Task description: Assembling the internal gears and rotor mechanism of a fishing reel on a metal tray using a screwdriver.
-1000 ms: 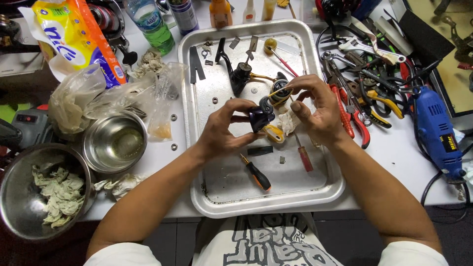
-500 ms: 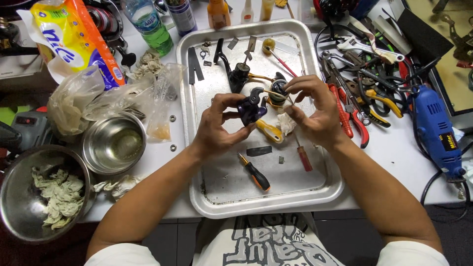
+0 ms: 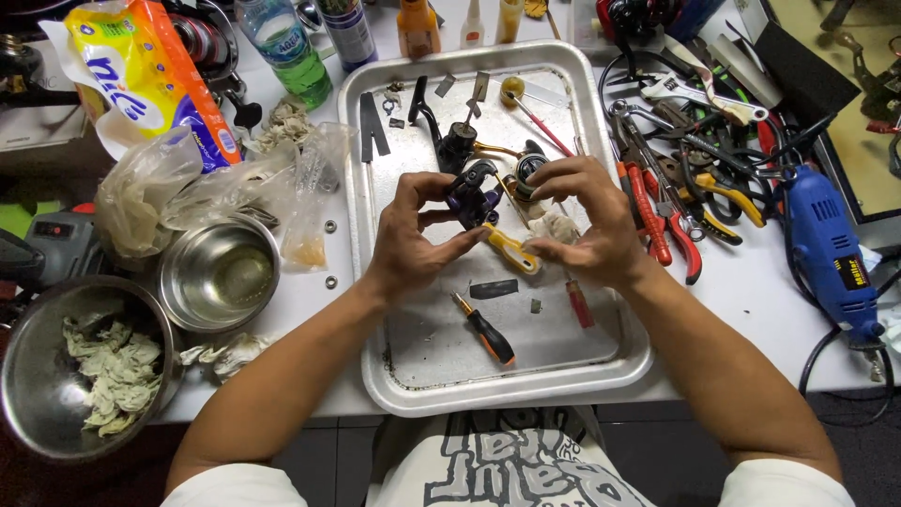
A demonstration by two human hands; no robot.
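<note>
A small dark purple-black mechanical part (image 3: 472, 192) is held above the middle of a metal tray (image 3: 619, 357), pinched between the thumb and fingers of the left hand (image 3: 413, 239). The right hand (image 3: 587, 230) is curled close at the part's 3 o'clock, its fingers narrowed around a yellow-handled tool (image 3: 511, 249) and a bit of pale cloth (image 3: 556, 225); how firmly these are gripped cannot be told. A small round dark piece (image 3: 528, 167) is seen just past the right fingertips.

On the tray floor, an orange-and-black screwdriver (image 3: 485, 330) is laid at 6 o'clock from the hands, with a red-handled screwdriver (image 3: 578, 302) toward 5 o'clock. A flat dark strip (image 3: 493, 288) is found between the hands and the orange screwdriver. At 12 o'clock, a black handle assembly (image 3: 449, 141) and several small loose parts are scattered across the tray's far end.

Outside the tray, at 3 o'clock, red-handled pliers (image 3: 657, 216) and a blue power drill (image 3: 831, 249) are placed on the white table (image 3: 310, 300). At 9 o'clock a steel bowl (image 3: 218, 272) is set, and a larger bowl (image 3: 28, 376) holding crumpled rags (image 3: 108, 371) lies toward 8 o'clock. A yellow-and-orange package (image 3: 141, 66) and a green bottle (image 3: 286, 52) are seen at 10 and 11 o'clock.
</note>
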